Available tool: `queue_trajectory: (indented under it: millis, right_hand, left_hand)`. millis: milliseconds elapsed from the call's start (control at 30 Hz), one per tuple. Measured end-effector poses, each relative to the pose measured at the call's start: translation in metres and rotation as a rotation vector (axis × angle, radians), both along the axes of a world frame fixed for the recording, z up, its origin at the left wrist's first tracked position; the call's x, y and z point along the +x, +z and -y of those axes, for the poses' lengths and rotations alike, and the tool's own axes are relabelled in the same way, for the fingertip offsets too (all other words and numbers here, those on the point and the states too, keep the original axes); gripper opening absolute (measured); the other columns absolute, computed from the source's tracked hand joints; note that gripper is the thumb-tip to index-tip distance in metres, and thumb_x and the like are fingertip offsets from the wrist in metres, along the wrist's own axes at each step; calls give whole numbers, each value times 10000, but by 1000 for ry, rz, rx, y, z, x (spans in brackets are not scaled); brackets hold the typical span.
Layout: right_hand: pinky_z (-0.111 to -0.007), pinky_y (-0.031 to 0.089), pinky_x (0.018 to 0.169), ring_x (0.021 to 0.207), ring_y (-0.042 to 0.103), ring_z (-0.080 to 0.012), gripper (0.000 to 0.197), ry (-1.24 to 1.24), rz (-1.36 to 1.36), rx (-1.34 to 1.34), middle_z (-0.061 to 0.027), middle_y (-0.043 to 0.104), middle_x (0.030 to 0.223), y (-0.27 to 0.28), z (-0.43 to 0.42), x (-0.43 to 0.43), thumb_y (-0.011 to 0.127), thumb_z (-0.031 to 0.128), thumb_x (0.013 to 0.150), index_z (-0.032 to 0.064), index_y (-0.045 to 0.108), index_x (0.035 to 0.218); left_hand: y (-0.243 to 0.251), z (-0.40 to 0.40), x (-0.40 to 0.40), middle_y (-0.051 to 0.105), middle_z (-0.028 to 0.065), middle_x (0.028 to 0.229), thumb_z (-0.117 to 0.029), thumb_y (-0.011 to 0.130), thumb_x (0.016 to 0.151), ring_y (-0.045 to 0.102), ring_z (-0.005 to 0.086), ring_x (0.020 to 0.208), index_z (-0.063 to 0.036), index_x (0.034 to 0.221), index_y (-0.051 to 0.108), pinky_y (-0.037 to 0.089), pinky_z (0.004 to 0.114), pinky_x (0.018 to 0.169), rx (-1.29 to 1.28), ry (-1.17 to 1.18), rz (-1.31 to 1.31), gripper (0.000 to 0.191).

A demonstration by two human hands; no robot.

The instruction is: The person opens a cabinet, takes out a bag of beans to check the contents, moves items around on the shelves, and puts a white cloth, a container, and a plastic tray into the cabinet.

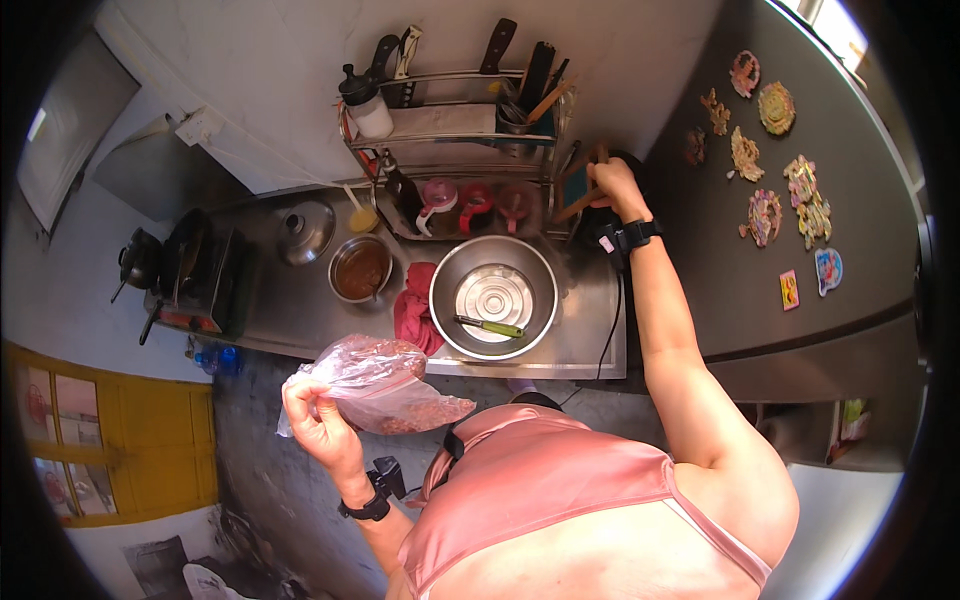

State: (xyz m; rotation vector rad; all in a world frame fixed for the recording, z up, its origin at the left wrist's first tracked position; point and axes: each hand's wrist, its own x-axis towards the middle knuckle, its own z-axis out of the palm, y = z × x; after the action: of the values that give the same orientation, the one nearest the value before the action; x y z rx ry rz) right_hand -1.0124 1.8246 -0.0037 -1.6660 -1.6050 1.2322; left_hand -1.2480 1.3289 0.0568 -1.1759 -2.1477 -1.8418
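Observation:
My left hand [321, 427] pinches the top of clear plastic zip bags [390, 397] filled with reddish-brown, crumbly bits. The bags hang in front of the counter's front edge. At the back right corner, my right hand [621, 184] is closed at a wooden frame [579, 205] beside the rack; its fingertips are partly hidden. Between the hands, on the counter, stands a wide stainless steel basin [442, 322]. Inside it lies a peeler-like tool with a green handle [501, 328]. A red cloth [417, 307] is bunched against the basin's left side.
Left of the cloth are a steel pot of brown sauce [361, 268], a metal lid [306, 232] and a gas stove [202, 277]. A metal rack [450, 139] behind holds knives, jars and a bottle. A dark cabinet or refrigerator side [750, 300] bounds the right. A black cord [616, 330] crosses the counter.

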Motion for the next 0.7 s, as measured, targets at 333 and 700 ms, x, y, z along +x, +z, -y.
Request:
queue_trajectory:
  millis: [333,700]
  right_hand:
    - [-495,629,651,969,707,-463,371,73,104,-60,-311,689,1089,-56,-43,-28,673,183,842,-141,677,1021]
    - [-516,525,927,1152,567,-457,632,56,732,596,-246,586,1206,-5,8,-18,847,235,734,31,538,1247]
  left_hand:
    - [-1,-14,5,494,23,987,5,563,996,493,121,923,-38,980,523,409,243,863,-45,108,-5,61]
    - [0,-34,14,504,34,936,1,599,969,518,152,889,-34,926,550,425,262,834,-46,195,13,75]
